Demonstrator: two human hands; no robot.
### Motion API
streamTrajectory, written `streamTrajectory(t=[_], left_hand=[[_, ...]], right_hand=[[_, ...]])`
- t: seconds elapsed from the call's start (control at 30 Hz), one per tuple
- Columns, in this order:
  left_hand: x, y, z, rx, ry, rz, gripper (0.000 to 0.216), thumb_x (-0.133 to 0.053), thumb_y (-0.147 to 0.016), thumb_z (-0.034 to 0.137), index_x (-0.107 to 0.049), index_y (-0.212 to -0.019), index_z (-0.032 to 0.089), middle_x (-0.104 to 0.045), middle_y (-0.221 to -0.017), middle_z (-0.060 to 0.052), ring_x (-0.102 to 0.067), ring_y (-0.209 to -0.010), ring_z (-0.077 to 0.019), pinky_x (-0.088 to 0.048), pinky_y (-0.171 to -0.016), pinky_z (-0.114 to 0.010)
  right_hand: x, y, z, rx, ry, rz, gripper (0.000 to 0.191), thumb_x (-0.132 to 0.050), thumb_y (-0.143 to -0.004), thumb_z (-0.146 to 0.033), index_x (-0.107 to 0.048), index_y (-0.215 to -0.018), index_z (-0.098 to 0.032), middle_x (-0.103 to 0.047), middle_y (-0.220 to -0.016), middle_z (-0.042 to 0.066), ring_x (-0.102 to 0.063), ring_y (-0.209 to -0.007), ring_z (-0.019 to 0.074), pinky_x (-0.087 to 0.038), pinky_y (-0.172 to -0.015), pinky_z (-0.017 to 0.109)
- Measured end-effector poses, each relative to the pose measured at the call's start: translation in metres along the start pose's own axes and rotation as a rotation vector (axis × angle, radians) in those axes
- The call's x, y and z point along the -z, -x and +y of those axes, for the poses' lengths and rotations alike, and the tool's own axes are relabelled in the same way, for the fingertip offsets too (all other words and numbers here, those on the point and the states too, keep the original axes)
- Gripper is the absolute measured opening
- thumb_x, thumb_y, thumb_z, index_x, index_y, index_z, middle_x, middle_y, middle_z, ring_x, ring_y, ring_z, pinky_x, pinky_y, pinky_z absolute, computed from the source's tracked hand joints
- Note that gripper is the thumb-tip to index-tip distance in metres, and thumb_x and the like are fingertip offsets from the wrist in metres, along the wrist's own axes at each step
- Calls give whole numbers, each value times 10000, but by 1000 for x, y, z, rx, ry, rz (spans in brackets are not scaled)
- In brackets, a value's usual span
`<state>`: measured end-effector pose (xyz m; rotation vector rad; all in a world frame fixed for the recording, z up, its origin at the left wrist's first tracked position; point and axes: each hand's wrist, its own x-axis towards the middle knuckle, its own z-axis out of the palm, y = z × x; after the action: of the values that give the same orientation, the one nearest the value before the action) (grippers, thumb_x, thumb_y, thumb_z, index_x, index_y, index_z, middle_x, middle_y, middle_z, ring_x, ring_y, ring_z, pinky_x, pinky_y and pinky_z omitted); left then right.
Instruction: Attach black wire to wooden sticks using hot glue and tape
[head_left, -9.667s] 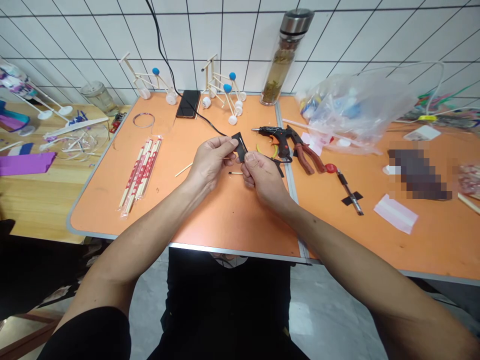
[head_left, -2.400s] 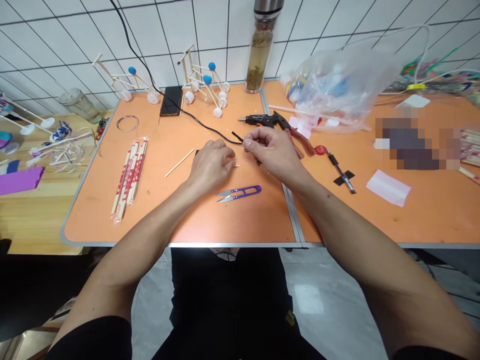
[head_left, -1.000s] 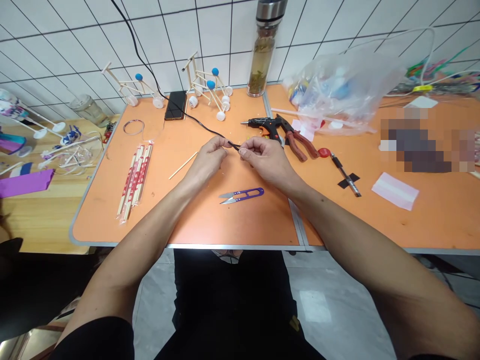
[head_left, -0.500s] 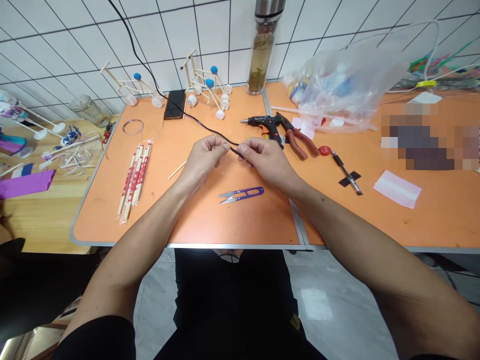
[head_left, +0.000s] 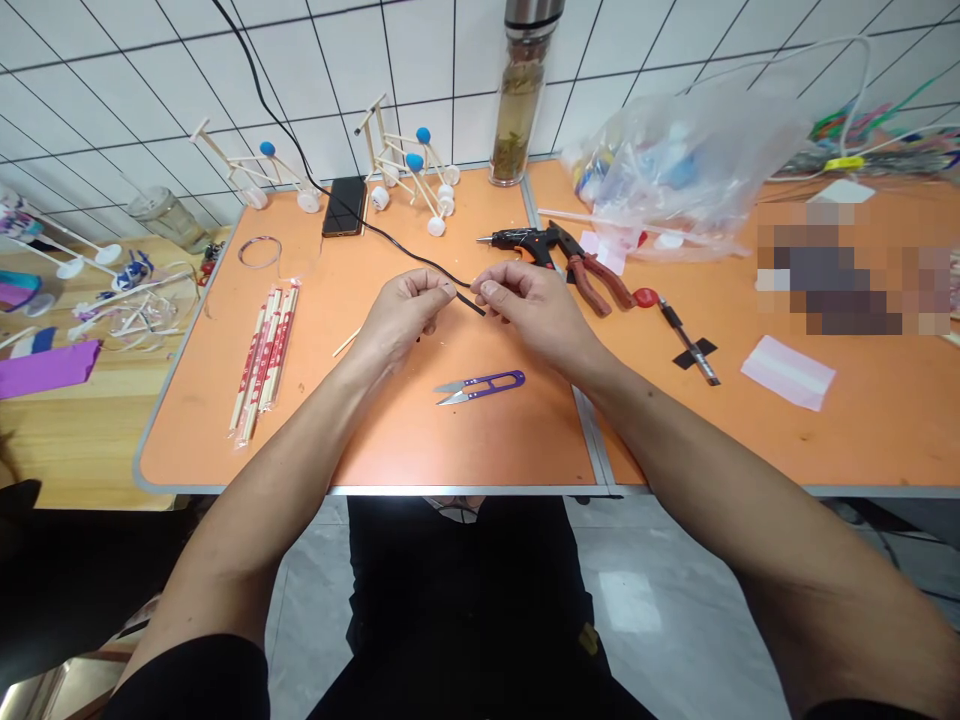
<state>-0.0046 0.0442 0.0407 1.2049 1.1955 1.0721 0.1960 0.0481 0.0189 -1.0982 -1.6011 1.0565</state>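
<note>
My left hand (head_left: 411,312) is closed in a pinch, thumb against fingers, on a thin black strip (head_left: 471,302). The strip slants down to the right, and its far end hangs free beside my right hand (head_left: 526,308). The right fingers are curled, with the thumb close to the index finger; what they hold, if anything, is hidden. A thin wooden stick (head_left: 345,343) pokes out to the left of my left wrist, its other end out of sight behind the hand. Purple thread snips (head_left: 481,385) lie below both hands on the orange table (head_left: 465,450).
Behind the hands lie a black glue gun (head_left: 521,240), red-handled pliers (head_left: 596,280) and a black cable (head_left: 375,228). Wrapped chopsticks (head_left: 264,360) are at left; a phone (head_left: 345,207), stick models (head_left: 409,165) and a tea bottle (head_left: 517,110) stand by the wall. A pen (head_left: 686,340) lies right.
My right hand has shifted slightly up and away from the black strip, whose end now shows uncovered. The left hand keeps its pinch. The whole view has moved slightly.
</note>
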Motion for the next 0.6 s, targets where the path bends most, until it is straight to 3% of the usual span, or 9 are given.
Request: streamTrajectory(t=[0.27,0.6], left_hand=[[0,-1,-6,-9,-4,-22,153,-828,-816,225,-686,-771,194,-554,-669,35,-418,-538,-79,-343,-515,-234],[1,-2,-5,19,7,-33,62,-739,-827,205,-677,-826,205,-521,-660,31,-433,-543,-100,-350,-530,-247]], right_hand=[[-9,3,-2,31,73,4,138,-742,-941,-344,-758,-905,-211,-733,-866,25,-568,-777,181,-450,-753,341],[-10,1,1,-15,51,10,85,-717,-883,-288,-712,-829,-223,-701,-809,11,-564,-744,176,-462,-738,340]])
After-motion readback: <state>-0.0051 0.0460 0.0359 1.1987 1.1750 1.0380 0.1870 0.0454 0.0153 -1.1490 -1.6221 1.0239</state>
